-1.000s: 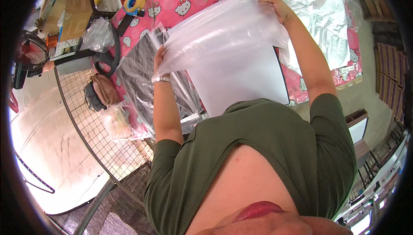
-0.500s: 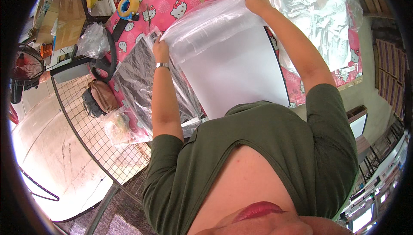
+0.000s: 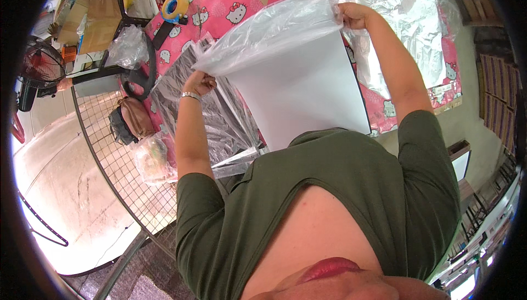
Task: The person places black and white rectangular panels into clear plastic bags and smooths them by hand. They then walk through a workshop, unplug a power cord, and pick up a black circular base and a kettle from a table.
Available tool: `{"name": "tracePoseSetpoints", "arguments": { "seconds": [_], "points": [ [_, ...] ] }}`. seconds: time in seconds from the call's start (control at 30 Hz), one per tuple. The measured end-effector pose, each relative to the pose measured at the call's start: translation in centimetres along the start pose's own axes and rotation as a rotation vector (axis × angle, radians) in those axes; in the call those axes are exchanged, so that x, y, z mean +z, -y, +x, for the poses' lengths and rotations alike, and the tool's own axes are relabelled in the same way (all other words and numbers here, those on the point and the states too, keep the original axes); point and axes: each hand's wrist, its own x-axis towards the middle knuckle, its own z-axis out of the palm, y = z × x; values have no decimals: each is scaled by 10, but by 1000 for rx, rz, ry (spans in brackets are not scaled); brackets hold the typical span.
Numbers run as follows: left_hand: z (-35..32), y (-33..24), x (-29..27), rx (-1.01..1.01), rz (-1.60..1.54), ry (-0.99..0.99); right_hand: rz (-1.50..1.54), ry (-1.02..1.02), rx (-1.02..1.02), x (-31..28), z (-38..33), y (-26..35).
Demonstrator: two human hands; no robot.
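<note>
A clear plastic sheet or bag (image 3: 274,28) stretches across the far end of a large flat white panel (image 3: 299,85) with a dark right edge. My left hand (image 3: 200,83), with a metal watch band at the wrist, has its fingers curled at the plastic's near left corner. At the right corner, my right hand (image 3: 354,15) pinches the bunched edge of the same plastic. Whether the plastic wraps under the panel cannot be made out. Left of the panel lies a dark flat piece in crinkled clear plastic (image 3: 219,121).
Pink patterned cloth (image 3: 211,17) covers the table. Crumpled plastic (image 3: 406,31) lies on the far right. A tape roll (image 3: 174,6) sits at the far left, near a cardboard box (image 3: 99,17). Beside the left edge are a brown pouch (image 3: 136,116), a wire grid (image 3: 121,162) and a fan (image 3: 41,66).
Both hands have come nearer to me and spread apart, the left one leftward and the right one rightward. The plastic between them is pulled wider.
</note>
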Motion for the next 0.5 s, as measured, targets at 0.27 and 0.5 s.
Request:
{"name": "tracePoseSetpoints", "arguments": {
  "seconds": [0.27, 0.5],
  "points": [
    [-15, 22, 26, 190, -69, 127, -244, -147, -158, 30, -41, 18],
    [-1, 48, 25, 347, -419, 186, 323, -250, -206, 77, -28, -4]
  ]
}}
